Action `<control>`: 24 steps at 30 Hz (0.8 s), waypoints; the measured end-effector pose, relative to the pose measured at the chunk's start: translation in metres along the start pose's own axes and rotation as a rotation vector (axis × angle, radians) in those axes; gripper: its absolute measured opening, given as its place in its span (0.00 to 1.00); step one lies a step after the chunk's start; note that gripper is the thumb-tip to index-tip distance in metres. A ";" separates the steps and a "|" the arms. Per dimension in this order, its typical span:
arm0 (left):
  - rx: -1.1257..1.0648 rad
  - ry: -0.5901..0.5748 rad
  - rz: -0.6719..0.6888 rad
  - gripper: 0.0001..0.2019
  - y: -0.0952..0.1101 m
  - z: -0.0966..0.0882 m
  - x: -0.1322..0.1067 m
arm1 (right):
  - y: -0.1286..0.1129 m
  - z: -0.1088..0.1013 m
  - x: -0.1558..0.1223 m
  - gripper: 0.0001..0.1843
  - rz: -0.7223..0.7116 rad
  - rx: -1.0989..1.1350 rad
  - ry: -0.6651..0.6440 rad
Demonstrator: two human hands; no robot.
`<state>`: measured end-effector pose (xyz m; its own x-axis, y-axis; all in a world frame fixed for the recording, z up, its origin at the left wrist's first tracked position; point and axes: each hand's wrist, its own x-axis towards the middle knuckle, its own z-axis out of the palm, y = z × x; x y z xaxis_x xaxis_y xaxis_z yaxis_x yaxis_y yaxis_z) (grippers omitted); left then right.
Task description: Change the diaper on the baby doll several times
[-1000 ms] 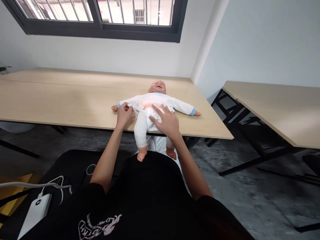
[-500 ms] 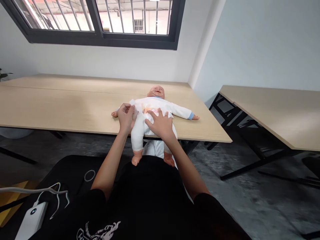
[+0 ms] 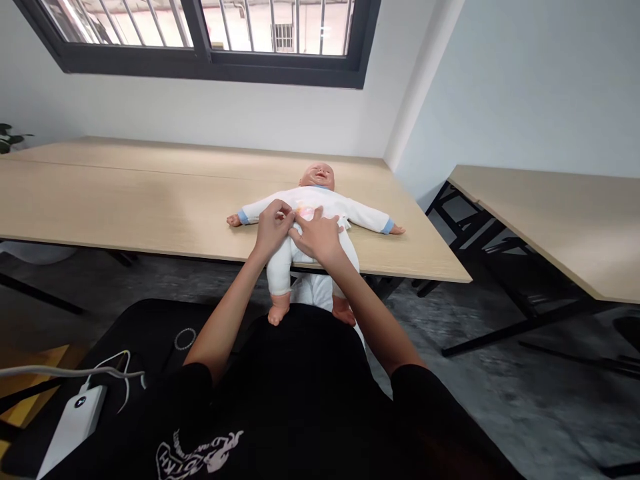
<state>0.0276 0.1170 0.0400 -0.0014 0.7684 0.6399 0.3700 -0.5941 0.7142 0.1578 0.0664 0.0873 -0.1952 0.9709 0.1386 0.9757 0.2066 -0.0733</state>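
A baby doll in a white top with blue cuffs lies on its back at the table's front edge, its legs hanging over. White material that looks like a diaper is around its hips. My left hand is at the doll's waist with thumb and fingers pinched together, apparently on the diaper's side tab, which the fingers mostly hide. Beside it my right hand rests on the front of the waist, fingers spread. The fingertips of both hands nearly meet.
The doll lies on a long wooden table under a barred window. A second table stands to the right across a gap. On a black chair at lower left are a white power bank with cables and a bracelet.
My left hand has moved right from the doll's side to the front of its waist, carrying the white tab inward. My right hand stays on the waist. The camera view has shifted slightly.
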 end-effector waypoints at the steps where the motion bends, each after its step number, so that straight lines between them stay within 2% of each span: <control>1: -0.013 -0.002 0.008 0.04 0.000 0.000 0.001 | -0.001 -0.001 0.001 0.29 0.004 -0.001 -0.001; 8: -0.078 0.017 -0.012 0.06 -0.004 0.003 0.005 | -0.003 -0.002 0.009 0.28 0.049 0.005 -0.013; 13: -0.135 -0.057 -0.076 0.05 -0.006 0.002 0.002 | 0.003 0.009 0.005 0.28 0.041 0.041 0.051; 16: -0.042 -0.118 -0.037 0.06 -0.005 -0.002 -0.004 | 0.005 0.022 -0.008 0.28 0.037 0.072 0.162; 19: 0.093 -0.208 0.051 0.14 -0.001 -0.006 -0.011 | 0.005 0.034 -0.021 0.28 -0.031 0.114 0.274; 24: 0.413 -0.322 0.125 0.25 0.014 -0.007 -0.022 | 0.022 0.038 -0.030 0.24 -0.207 0.268 0.307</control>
<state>0.0264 0.0903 0.0383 0.3275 0.7702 0.5472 0.6837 -0.5930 0.4254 0.1817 0.0463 0.0444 -0.3048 0.8335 0.4609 0.8511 0.4555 -0.2610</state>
